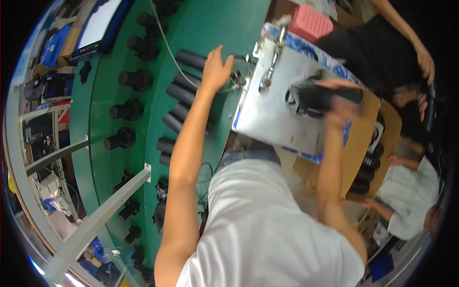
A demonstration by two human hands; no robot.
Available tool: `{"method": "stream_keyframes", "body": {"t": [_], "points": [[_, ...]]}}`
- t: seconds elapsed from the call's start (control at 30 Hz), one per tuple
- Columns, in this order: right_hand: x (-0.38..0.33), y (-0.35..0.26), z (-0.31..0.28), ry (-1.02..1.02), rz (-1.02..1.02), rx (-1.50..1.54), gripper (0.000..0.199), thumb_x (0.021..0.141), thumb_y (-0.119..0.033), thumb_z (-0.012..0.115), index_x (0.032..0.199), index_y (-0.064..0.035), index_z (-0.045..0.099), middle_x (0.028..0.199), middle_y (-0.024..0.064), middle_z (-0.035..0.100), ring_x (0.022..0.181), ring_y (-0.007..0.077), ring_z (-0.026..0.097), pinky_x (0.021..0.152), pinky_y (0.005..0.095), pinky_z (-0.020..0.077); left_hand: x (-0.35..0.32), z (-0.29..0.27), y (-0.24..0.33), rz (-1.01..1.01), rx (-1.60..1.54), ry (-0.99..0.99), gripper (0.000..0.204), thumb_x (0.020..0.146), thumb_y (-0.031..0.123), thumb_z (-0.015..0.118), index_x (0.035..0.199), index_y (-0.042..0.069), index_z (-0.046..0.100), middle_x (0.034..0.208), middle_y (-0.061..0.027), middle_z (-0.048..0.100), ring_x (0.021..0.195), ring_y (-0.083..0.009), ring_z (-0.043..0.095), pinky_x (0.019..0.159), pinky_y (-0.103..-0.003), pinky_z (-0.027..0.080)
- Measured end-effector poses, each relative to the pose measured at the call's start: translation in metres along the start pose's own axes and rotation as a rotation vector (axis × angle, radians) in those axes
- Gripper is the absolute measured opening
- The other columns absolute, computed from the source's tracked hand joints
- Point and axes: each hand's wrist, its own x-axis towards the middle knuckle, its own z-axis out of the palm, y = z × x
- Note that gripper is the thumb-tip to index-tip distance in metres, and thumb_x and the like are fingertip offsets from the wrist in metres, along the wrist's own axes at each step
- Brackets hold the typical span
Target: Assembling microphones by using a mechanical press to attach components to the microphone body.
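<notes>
My left hand [216,72] is over the green bench with its fingers stretched out and nothing visible in them. It is nearest to a black tube [191,59] in a row of similar tubes, and beside a small metal valve [237,78] with a pale hose. My right hand [343,106], smeared by motion, is closed round a black cylindrical part [313,99]. That part lies over a metal plate [267,112], its left end at a dark opening or fitting whose details are blurred. A metal clamp or cylinder [270,69] is mounted on the plate.
Black flanged parts [126,111] stand in a line along the bench's far left. A cardboard box [366,143] with black parts is right of the plate, below a pink basket [311,24]. Other people [406,201] are at the right. A grey metal bar [110,210] crosses lower left.
</notes>
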Motion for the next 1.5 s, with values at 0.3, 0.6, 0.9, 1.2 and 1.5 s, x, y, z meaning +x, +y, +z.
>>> {"method": "stream_keyframes", "body": {"t": [0.3,0.6,0.9,1.2,1.5], "points": [[0.025,-0.081,0.155,-0.418,0.235,0.203,0.065,0.077,-0.051,0.070,0.111,0.0022,0.051,0.095,0.0188,0.061,0.093,0.0286,0.061,0.089,0.0381,0.0483,-0.123,-0.166,0.134,0.324,-0.525,-0.064,0.071,0.072,0.032,0.077,0.130,0.001,0.049,0.130,-0.0162,0.053,0.122,-0.0303,0.050,0.104,-0.040,0.036],[-0.107,-0.033,0.250,-0.935,0.363,-0.197,0.053,0.087,-0.019,0.061,0.133,0.0011,0.043,0.144,0.0180,0.038,0.135,0.0286,0.037,0.108,0.0382,0.0302,-0.239,-0.165,0.073,-0.033,-0.283,0.280,0.079,0.063,0.011,0.081,0.132,0.004,0.044,0.122,-0.0173,0.058,0.112,-0.0358,0.057,0.099,-0.044,0.042],[-0.086,-0.153,0.290,-1.343,0.622,0.926,0.022,0.086,-0.008,0.058,0.097,0.0104,0.065,0.117,0.0259,0.057,0.100,0.0397,0.059,0.087,0.0425,0.0483,-0.296,-0.288,-0.082,-0.473,-0.152,1.020,0.063,0.070,0.015,0.084,0.117,-0.004,0.048,0.102,-0.0095,0.060,0.088,-0.0190,0.058,0.083,-0.031,0.047],[-0.082,-0.192,0.348,-1.407,0.750,1.744,0.023,0.082,-0.003,0.057,0.095,0.0131,0.064,0.105,0.0291,0.062,0.094,0.0317,0.062,0.082,0.0365,0.0515,-0.281,-0.316,-0.178,-0.914,0.209,1.236,0.067,0.066,0.021,0.083,0.118,-0.002,0.049,0.108,-0.0223,0.062,0.102,-0.0389,0.060,0.090,-0.044,0.047],[-0.082,-0.178,0.330,-1.428,0.669,1.615,0.032,0.079,0.012,0.040,0.100,0.0145,0.064,0.107,0.0278,0.063,0.097,0.0352,0.062,0.082,0.0353,0.0520,-0.283,-0.296,-0.206,-1.049,0.452,1.165,0.067,0.062,0.024,0.085,0.115,0.004,0.048,0.109,-0.0209,0.061,0.101,-0.0393,0.060,0.089,-0.046,0.047]]}}
